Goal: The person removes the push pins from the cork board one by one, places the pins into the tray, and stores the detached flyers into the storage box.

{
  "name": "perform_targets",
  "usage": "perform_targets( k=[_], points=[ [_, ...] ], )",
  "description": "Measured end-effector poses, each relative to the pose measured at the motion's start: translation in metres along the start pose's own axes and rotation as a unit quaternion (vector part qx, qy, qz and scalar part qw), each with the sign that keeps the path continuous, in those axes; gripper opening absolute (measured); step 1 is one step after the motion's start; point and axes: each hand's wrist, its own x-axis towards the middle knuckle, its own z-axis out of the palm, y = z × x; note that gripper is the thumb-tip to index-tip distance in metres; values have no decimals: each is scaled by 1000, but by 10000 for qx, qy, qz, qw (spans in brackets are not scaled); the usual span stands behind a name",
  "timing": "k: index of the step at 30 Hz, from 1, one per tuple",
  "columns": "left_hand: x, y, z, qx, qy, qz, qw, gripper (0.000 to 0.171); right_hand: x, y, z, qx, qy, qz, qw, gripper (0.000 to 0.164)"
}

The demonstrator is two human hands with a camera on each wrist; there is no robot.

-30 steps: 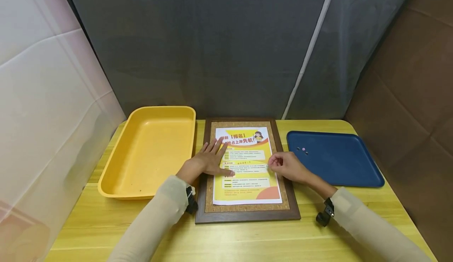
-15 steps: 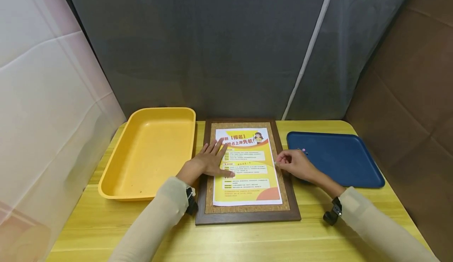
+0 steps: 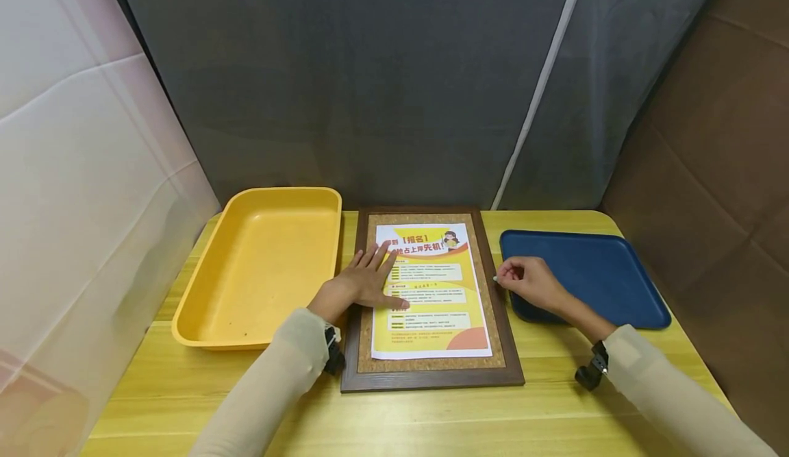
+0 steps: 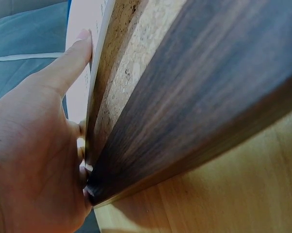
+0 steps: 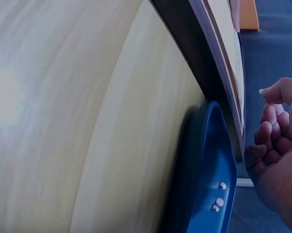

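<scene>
A printed yellow and white poster (image 3: pixel 428 320) lies on a cork board (image 3: pixel 431 366) with a dark wooden frame. My left hand (image 3: pixel 364 284) rests on the poster's left side, fingers spread and thumb reaching inward; the left wrist view shows its palm side beside the frame's edge. My right hand (image 3: pixel 533 283) is over the gap between the frame's right side and the blue tray (image 3: pixel 598 279). Between thumb and forefinger it pinches a small pale pushpin (image 5: pixel 262 91), partly hidden by the fingertips. Several small pinkish pins (image 5: pixel 219 201) lie in the blue tray.
To the left of the board stands a deep yellow tray (image 3: pixel 259 272). The wooden table (image 3: pixel 419 423) extends in front of all three. A grey curtain (image 3: pixel 345 87) hangs behind, a white sheet on the left and a brown one on the right.
My right hand, with the pushpin in its pinch, has moved right from the poster's right part, past the frame, toward the blue tray. The left hand has stayed on the poster.
</scene>
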Motion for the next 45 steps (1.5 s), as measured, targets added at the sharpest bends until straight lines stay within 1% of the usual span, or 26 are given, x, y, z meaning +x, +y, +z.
perform_targets(
  k=[10,19,23,30,35,41,45],
  points=[
    [0,1,-1,-16,-22,-26,10000,118,-2,16,-15,-257,156,165,9994,5],
    [-1,1,-1,14,-24,-28,10000,119,-5,28,-25,-459,212,359,9981,6],
    [-1,0,-1,13,-22,-20,10000,119,-6,35,-28,-513,214,447,9975,5],
    [0,0,-1,50,-18,-32,10000,119,-7,48,-31,-577,247,482,9969,4],
    [-1,0,-1,30,-37,-38,10000,119,-9,55,-34,-671,199,622,9956,6],
    [1,0,-1,44,-57,-63,10000,119,-9,60,-35,-729,171,695,9948,7],
    [0,1,-1,-12,-66,-33,10000,118,-10,62,-36,-778,181,709,9943,6]
  ],
)
